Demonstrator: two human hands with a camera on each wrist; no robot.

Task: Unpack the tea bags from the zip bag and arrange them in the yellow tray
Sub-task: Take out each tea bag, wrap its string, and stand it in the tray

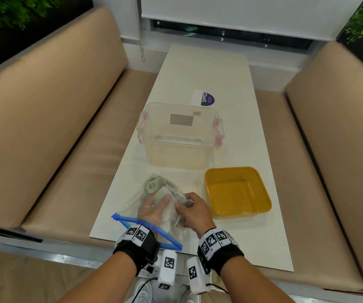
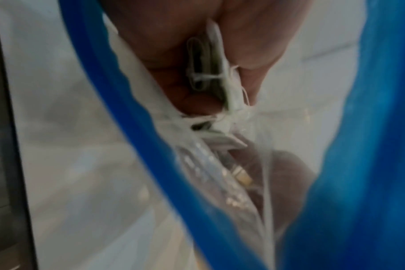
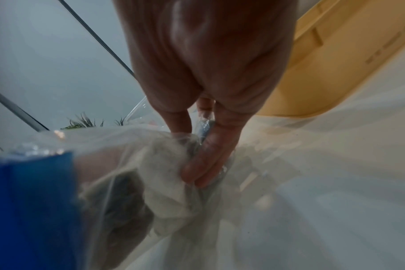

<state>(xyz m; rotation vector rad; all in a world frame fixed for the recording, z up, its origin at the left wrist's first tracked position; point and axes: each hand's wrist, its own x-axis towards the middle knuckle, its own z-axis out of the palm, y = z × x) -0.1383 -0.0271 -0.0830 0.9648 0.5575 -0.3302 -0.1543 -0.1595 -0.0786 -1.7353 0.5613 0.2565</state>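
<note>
Clear plastic zip bag [image 1: 154, 206] with blue seal, near table's front edge: my left hand [image 1: 154, 207] reaches inside, fingers pinching white paper tea bags [image 2: 222, 73]. My right hand [image 1: 192, 212] grips the bag from outside. Best to hold the plastic steady, draw tea bags out untangled toward the square yellow plastic tray [image 1: 261, 195].

The clear plastic zip bag [image 1: 137, 202] around the left hand [image 1: 154, 209] carries a bright blue zip strip [image 1: 145, 224] at its mouth, just behind that hand. Inside it, the pale white paper tea bags [image 1: 165, 206] show grey-green tags. Right of the right hand [image 1: 194, 212] sits the amber-yellow square plastic tray [image 1: 263, 193]. Beyond both hands stands a see-through plastic box [image 1: 179, 136] with pink side clips and a grey label. Both wrists wear black straps [image 1: 137, 248] with black-and-white square-patterned markers. The long table [image 1: 209, 68] is creamy white.
</note>
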